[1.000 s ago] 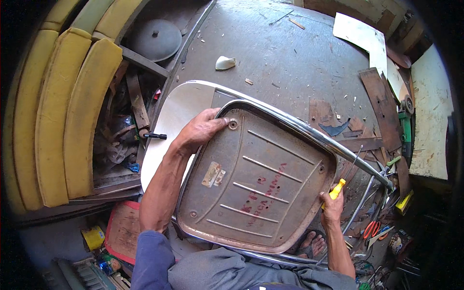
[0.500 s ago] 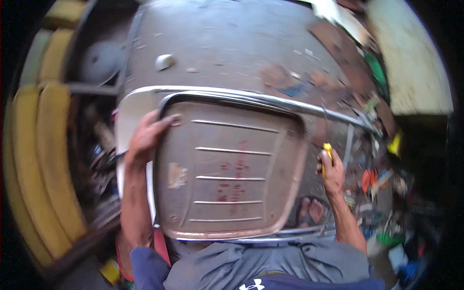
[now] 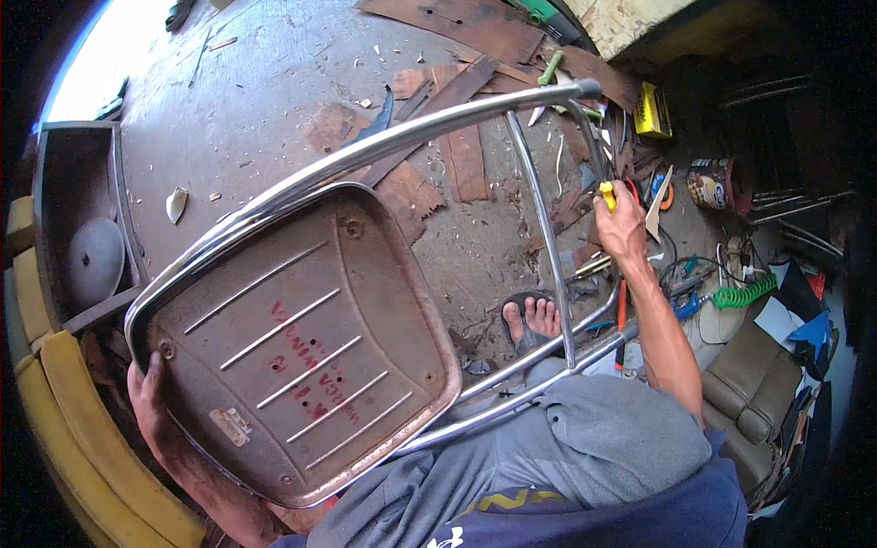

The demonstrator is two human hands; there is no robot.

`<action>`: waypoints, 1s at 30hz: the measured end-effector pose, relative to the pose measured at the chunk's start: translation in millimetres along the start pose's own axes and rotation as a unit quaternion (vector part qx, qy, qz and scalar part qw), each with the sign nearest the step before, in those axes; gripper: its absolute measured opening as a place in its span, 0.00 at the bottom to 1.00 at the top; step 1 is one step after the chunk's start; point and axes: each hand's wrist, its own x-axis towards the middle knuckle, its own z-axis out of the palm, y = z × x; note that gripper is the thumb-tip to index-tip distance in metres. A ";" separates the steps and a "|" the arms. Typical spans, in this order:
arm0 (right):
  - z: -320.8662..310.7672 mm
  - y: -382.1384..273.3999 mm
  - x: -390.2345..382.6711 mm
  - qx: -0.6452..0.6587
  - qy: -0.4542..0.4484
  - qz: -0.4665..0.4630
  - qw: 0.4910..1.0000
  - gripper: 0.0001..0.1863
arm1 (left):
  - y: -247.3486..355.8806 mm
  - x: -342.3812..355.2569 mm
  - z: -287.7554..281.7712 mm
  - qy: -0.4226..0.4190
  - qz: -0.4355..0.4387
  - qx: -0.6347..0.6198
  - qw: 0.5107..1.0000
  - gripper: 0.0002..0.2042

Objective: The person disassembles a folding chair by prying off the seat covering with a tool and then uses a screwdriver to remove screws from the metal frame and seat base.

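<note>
A brown metal seat pan (image 3: pixel 297 365) with raised ribs, bolt holes and red handwriting lies tilted across my lap. It sits in a chrome tubular chair frame (image 3: pixel 539 205), whose tubes run off to the right. My left hand (image 3: pixel 151 393) grips the pan and frame at their left edge, some fingers hidden behind the rim. To the right of the frame, my right hand (image 3: pixel 623 224) is closed around a tool with a yellow handle (image 3: pixel 607 194). The rest of that tool is hidden in the fist, so its kind cannot be made out.
Brown broken boards (image 3: pixel 461 155) and scraps litter the floor ahead. Yellow cushions (image 3: pixel 100 438) line the left beside a dark open box (image 3: pixel 87 183). At right lie a yellow box (image 3: pixel 651 111), a printed tub (image 3: pixel 711 185), a green coiled hose (image 3: pixel 744 294) and a padded brown seat (image 3: pixel 754 384).
The view has swung right. The seat pan and frame have turned, their right end rising. My left hand has shifted from the pan's upper left corner to its left edge; my right still holds the yellow handle.
</note>
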 end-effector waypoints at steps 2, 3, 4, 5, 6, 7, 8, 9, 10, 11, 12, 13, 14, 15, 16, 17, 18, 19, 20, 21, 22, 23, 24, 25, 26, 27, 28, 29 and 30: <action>10.1 15.6 4.1 -0.015 0.020 0.021 0.999 0.16 | 1.7 -7.7 -11.4 0.015 0.012 0.029 0.999 0.17; 17.6 22.2 7.6 -0.020 0.026 0.028 0.999 0.17 | 4.2 -14.6 -19.3 0.027 -0.001 0.060 0.998 0.18; 20.6 29.8 9.6 -0.026 0.042 -0.003 0.999 0.17 | 5.2 -18.5 -18.8 0.033 0.005 0.059 0.998 0.18; 23.3 37.5 11.7 -0.033 0.058 -0.034 0.997 0.17 | 6.7 -24.0 -16.0 0.038 0.010 0.057 0.998 0.18; 25.7 42.4 13.8 -0.034 0.070 -0.067 0.995 0.18 | 9.6 -34.1 -17.6 0.048 0.015 0.060 0.997 0.19; 18.3 33.5 15.2 -0.023 0.033 -0.020 0.999 0.20 | -6.6 -26.8 -52.0 0.028 0.009 0.121 0.992 0.21; 15.4 30.8 14.0 -0.012 0.040 -0.022 0.999 0.21 | -13.4 -29.7 -70.1 0.034 0.011 0.163 0.986 0.21; 13.6 28.3 14.1 -0.003 0.047 -0.026 0.999 0.22 | -19.1 -32.2 -83.4 0.041 0.011 0.202 0.978 0.22; 11.1 29.4 15.5 0.006 0.054 -0.030 0.998 0.23 | -25.4 -34.1 -98.8 0.029 0.040 0.289 0.956 0.22; 15.8 35.7 17.1 -0.013 0.077 -0.028 0.997 0.26 | -28.7 -38.3 -113.6 0.025 0.072 0.375 0.924 0.23; 12.2 31.4 20.6 0.028 -0.018 0.060 0.998 0.24 | -28.3 -46.6 -123.9 0.005 0.128 0.498 0.857 0.23; 8.0 23.8 25.1 0.069 -0.114 0.146 0.980 0.23 | -33.7 -53.9 -130.0 0.007 0.142 0.510 0.848 0.24; 4.7 19.2 30.4 0.108 -0.208 0.229 0.945 0.23 | -37.1 -59.7 -137.9 0.006 0.154 0.525 0.837 0.24; 29.6 52.9 30.3 -0.016 -0.079 0.092 0.993 0.24 | -37.4 -65.3 -124.8 0.023 0.134 0.425 0.895 0.24; 25.1 41.1 35.4 -0.014 -0.095 0.089 0.991 0.26 | -43.7 -76.3 -128.0 0.041 0.125 0.361 0.923 0.25; 19.9 28.7 40.6 -0.012 -0.112 0.086 0.990 0.28 | -51.1 -88.6 -130.2 0.060 0.118 0.294 0.947 0.25; 16.8 19.5 47.7 -0.009 -0.131 0.086 0.988 0.30 | -62.1 -98.8 -145.9 0.073 0.132 0.266 0.952 0.25; 14.1 2.4 56.4 0.004 -0.135 0.082 0.987 0.29 | -62.4 -107.6 -161.0 0.087 0.120 0.255 0.956 0.26; 6.8 -13.3 64.8 0.012 -0.129 0.066 0.989 0.28 | -64.1 -117.5 -174.6 0.103 0.108 0.242 0.959 0.26; 0.0 -32.9 75.8 0.030 -0.104 0.024 0.994 0.27 | -57.7 -123.8 -189.6 0.122 0.074 0.239 0.960 0.26; -14.0 -63.3 90.2 0.021 -0.117 -0.015 0.993 0.28 | -51.4 -133.5 -181.0 0.158 0.099 0.265 0.946 0.27; -15.6 -72.1 112.5 0.052 -0.096 -0.065 0.992 0.29 | -45.6 -138.4 -171.5 0.192 0.126 0.290 0.929 0.29; -15.9 -101.3 130.3 0.033 -0.015 -0.111 0.993 0.26 | -41.7 -146.9 -162.6 0.229 0.148 0.314 0.909 0.30; -24.7 -125.2 143.6 0.092 -0.044 -0.115 0.988 0.26 | -42.0 -148.9 -149.4 0.286 0.146 0.290 0.902 0.31; -18.5 -138.7 176.1 0.095 -0.063 -0.160 0.980 0.25 | -43.7 -148.9 -132.6 0.323 0.148 0.236 0.904 0.32; -14.8 -161.6 196.0 0.110 -0.041 -0.225 0.967 0.26 | -51.0 -149.3 -116.6 0.361 0.149 0.177 0.903 0.32; -15.5 -180.0 213.1 0.109 -0.044 -0.225 0.967 0.26 | -57.1 -148.9 -97.4 0.380 0.151 0.093 0.908 0.32; -15.1 -191.3 229.3 0.112 -0.049 -0.223 0.967 0.26 | -53.1 -153.3 -76.7 0.397 0.154 0.013 0.904 0.31; -12.4 -209.5 227.8 0.105 -0.040 -0.222 0.968 0.25 | -50.1 -154.1 -59.4 0.422 0.119 -0.007 0.899 0.31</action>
